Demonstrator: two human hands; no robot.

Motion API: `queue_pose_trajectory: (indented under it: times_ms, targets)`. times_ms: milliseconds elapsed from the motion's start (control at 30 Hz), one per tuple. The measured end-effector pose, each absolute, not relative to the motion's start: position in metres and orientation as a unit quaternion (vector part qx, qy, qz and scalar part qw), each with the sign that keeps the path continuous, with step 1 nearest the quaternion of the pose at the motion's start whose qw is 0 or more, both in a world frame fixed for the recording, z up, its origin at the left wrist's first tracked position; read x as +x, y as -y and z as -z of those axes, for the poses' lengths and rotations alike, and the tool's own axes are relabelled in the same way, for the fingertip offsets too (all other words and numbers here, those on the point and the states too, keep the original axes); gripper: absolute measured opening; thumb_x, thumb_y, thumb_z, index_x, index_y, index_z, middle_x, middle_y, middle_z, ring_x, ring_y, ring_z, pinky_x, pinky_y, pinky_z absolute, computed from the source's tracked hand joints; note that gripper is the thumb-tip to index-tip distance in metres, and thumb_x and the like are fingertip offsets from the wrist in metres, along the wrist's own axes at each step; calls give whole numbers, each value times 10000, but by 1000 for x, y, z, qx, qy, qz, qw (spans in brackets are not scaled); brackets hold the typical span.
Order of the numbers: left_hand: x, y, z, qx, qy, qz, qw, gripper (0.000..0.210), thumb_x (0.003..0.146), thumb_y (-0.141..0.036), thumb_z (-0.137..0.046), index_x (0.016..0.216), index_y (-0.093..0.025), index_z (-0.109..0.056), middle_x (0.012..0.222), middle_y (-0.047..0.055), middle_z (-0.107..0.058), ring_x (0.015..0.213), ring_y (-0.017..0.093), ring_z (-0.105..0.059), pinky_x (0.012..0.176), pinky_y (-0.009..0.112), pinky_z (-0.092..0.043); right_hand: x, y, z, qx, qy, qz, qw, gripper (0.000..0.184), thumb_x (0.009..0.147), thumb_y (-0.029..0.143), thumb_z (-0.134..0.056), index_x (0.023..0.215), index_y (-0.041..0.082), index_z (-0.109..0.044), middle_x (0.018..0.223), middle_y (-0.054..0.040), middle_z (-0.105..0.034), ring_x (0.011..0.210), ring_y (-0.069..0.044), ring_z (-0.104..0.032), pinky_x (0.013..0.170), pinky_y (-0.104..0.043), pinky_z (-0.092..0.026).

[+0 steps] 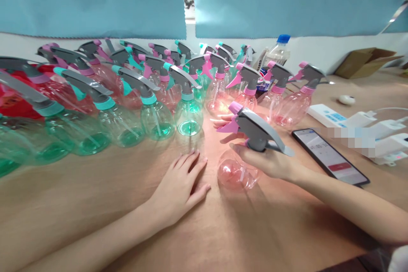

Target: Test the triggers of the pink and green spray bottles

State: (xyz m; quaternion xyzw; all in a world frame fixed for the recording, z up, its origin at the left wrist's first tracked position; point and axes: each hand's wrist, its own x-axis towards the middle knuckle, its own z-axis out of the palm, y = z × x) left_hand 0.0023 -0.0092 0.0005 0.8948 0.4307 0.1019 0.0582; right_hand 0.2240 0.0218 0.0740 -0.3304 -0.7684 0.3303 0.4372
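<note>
My right hand (264,159) is wrapped round the neck of a pink spray bottle (237,174) with a grey and pink trigger head. The thumb lies on the near side of the neck; the other fingers reach behind it, partly hidden. The bottle is close to the tabletop, and I cannot tell whether its base touches. My left hand (181,185) rests flat on the brown table (143,238), palm down and fingers spread, holding nothing. Just beyond it stands a green spray bottle (188,114) with a turquoise collar.
Rows of green and pink spray bottles (157,119) fill the left and back. At the right lie a phone (331,157), a white power strip (328,114) with plugged chargers, and a small white object (346,100). Behind are a blue-capped bottle (279,55) and a cardboard box (363,63).
</note>
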Motion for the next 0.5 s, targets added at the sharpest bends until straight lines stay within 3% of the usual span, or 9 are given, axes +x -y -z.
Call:
queue_pose_trajectory:
  times_ms: [200,367,500]
  targets:
    - [2,8,1,895,-428,-106,57,499,933,-400,-497,1352,-131,-472,1404,184,-467,1307,331,-408,1065,530,-329,224,-22,-73,-336,772,-317,437,432,752,112,-499,1138,271,-609,1126,-30,-669,773,-137,-682,771,-304,-585]
    - [1,9,1,895,-429,-106,56,494,935,-409,-484,1353,-148,-463,1407,173,-467,1307,327,-409,1061,536,-332,224,-23,-69,-355,774,-298,431,437,762,144,-502,1176,244,-598,1101,-57,-673,775,-149,-686,655,-262,-578]
    - [1,9,0,895,-430,-103,57,506,935,-406,-485,1354,-122,-467,1408,191,-460,1308,333,-405,1064,533,-328,222,-23,-71,-348,779,-289,434,420,775,158,-494,1174,236,-603,1014,-53,-690,753,-147,-689,719,-284,-586]
